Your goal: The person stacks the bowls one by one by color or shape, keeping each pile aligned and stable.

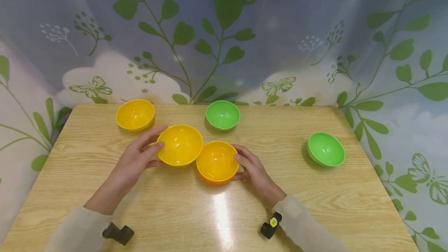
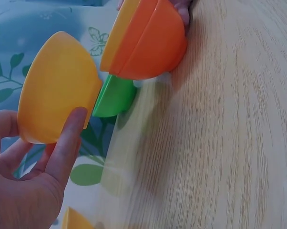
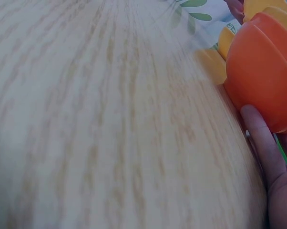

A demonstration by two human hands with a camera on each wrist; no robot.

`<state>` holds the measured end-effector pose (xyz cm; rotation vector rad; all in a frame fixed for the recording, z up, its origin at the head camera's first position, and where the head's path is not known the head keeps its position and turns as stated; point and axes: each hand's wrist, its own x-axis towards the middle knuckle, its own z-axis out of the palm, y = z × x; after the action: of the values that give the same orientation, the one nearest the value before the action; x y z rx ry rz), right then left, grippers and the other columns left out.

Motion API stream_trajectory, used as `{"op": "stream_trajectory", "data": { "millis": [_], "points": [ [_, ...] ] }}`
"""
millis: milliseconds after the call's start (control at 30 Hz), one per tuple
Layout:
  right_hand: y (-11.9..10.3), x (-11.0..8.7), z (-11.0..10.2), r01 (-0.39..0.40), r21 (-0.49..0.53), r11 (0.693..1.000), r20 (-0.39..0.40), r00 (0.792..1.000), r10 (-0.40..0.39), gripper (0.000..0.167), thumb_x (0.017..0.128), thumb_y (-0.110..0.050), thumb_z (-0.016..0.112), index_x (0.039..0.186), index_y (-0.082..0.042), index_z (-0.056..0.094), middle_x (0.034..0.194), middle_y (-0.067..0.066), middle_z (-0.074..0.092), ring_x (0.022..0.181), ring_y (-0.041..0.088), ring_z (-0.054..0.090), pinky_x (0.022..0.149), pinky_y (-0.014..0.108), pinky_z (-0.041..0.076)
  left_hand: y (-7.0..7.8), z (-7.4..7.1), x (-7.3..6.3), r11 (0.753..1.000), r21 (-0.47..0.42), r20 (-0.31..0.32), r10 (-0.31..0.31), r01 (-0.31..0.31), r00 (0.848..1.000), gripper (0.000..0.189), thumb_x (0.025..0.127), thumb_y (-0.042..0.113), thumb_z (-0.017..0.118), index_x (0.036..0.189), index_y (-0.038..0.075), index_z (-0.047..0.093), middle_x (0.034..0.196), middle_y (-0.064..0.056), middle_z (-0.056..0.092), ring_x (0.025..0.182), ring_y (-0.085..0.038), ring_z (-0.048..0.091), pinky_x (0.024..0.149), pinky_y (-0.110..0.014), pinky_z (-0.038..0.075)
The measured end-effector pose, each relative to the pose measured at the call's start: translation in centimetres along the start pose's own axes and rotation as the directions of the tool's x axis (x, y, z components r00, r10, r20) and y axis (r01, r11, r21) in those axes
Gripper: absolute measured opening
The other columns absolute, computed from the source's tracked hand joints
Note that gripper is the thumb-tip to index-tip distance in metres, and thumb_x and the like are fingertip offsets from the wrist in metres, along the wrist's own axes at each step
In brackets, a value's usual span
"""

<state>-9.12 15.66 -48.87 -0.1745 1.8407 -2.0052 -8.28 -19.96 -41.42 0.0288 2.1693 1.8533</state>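
Observation:
My left hand (image 1: 131, 162) grips a yellow bowl (image 1: 180, 146) by its left side, thumb over the rim. In the left wrist view that bowl (image 2: 57, 86) is raised off the table and tilted. At the centre, my right hand (image 1: 257, 172) holds the right side of a stack: a second yellow bowl (image 1: 217, 160) nested in orange (image 1: 214, 183) below. The right wrist view shows the orange bowl's outside (image 3: 260, 71) with fingers against it. Both yellow rims come close together; I cannot tell whether they touch, or how many orange bowls are nested.
Another yellow bowl (image 1: 135, 114) stands at the back left of the wooden table (image 1: 157, 213). One green bowl (image 1: 223, 115) is at the back middle, another (image 1: 326, 149) at the right. A patterned curtain (image 1: 224, 61) hangs behind the table.

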Motion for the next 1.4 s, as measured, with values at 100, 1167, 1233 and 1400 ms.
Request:
{"op": "stream_trajectory", "data": {
  "millis": [100, 1167, 1233, 1400],
  "points": [
    [0.0, 0.1, 0.0, 0.002, 0.001, 1.000, 0.004, 1.000, -0.002, 0.054, 0.114, -0.031, 0.047, 0.162, -0.007, 0.046, 0.165, 0.018, 0.045, 0.129, 0.024, 0.064, 0.084, 0.045, 0.070, 0.2, 0.1, -0.1, 1.000, 0.006, 0.004, -0.008, 0.008, 1.000, 0.058, 0.115, 0.030, 0.057, 0.170, 0.023, 0.040, 0.175, -0.012, 0.036, 0.127, -0.014, 0.062, 0.091, -0.027, 0.066],
    [-0.2, 0.0, 0.1, -0.015, -0.019, 1.000, -0.005, 1.000, 0.014, 0.053, 0.114, -0.031, 0.047, 0.162, -0.009, 0.047, 0.165, 0.015, 0.047, 0.127, 0.024, 0.065, 0.085, 0.044, 0.070, 1.0, 1.1, 0.4, 1.000, 0.014, 0.057, 0.009, -0.010, 0.998, 0.055, 0.115, 0.030, 0.058, 0.168, 0.021, 0.044, 0.173, -0.012, 0.041, 0.124, -0.015, 0.066, 0.090, -0.028, 0.066],
    [-0.2, 0.0, 0.1, -0.014, -0.019, 1.000, -0.005, 1.000, 0.014, 0.053, 0.114, -0.031, 0.047, 0.162, -0.009, 0.047, 0.165, 0.015, 0.046, 0.127, 0.024, 0.065, 0.085, 0.045, 0.070, 1.0, 1.3, 0.4, 1.000, 0.014, 0.061, 0.011, -0.012, 0.998, 0.055, 0.115, 0.031, 0.058, 0.167, 0.021, 0.045, 0.172, -0.013, 0.041, 0.123, -0.014, 0.066, 0.090, -0.029, 0.066],
    [-0.2, 0.0, 0.0, -0.009, -0.017, 1.000, 0.001, 1.000, 0.009, 0.052, 0.114, -0.031, 0.046, 0.162, -0.009, 0.047, 0.165, 0.016, 0.047, 0.127, 0.024, 0.065, 0.085, 0.045, 0.070, 1.0, 1.6, 0.5, 1.000, 0.008, 0.065, 0.012, -0.013, 0.998, 0.055, 0.115, 0.030, 0.058, 0.167, 0.021, 0.045, 0.172, -0.013, 0.042, 0.124, -0.018, 0.066, 0.090, -0.029, 0.067]
  ]
}}
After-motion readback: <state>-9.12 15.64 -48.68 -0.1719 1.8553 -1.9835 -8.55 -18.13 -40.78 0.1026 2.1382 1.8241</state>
